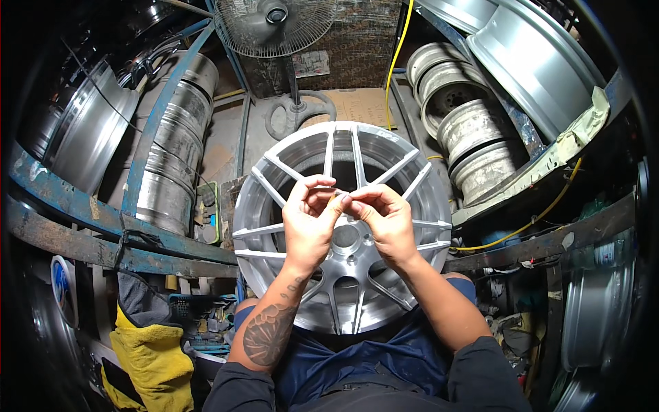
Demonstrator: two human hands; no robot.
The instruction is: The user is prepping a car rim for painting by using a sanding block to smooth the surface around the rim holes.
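A silver alloy wheel (330,154) with many split spokes lies face up in front of me, over my lap. Above its hub, my left hand (310,216) and my right hand (381,220) meet at their fingertips, pinching something small that I cannot make out. The fingers and thumbs hide most of it. Both forearms come in from the lower edge, across the wheel's near half.
Metal frames (82,233) run along both sides, holding wheels (168,192) and stacked rims (473,172). A fan (274,31) and a steering wheel (278,120) are ahead. A yellow hose (532,226) curves at right. A yellow cloth (144,343) hangs lower left, beside a tool tray (206,326).
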